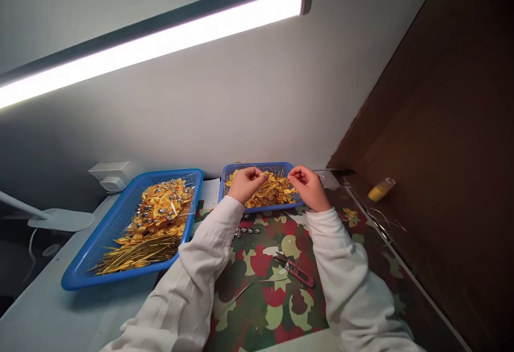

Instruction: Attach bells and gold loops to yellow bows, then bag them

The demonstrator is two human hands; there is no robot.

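Observation:
Both my hands hover over the near side of a small blue basket (263,211) filled with gold ribbon-like pieces (271,194). My left hand (246,183) is closed in a pinch, with a small yellowish bit at its fingertips, too small to name. A short gap to the right, my right hand (308,186) also pinches, its fingertips turned toward the left ones; what they hold is too fine to make out. Several small silver beads (249,230) lie on the camouflage-patterned cloth (277,293) below the left wrist. Thread snips (294,269) with red handles rest between my forearms.
A larger blue basket (86,255) at left holds gold pieces, silver beads in clear plastic and a bundle of gold wires (138,254). Along the right stand a brown panel (441,191) and a small yellow bottle (381,190). A lamp tube (160,41) hangs overhead.

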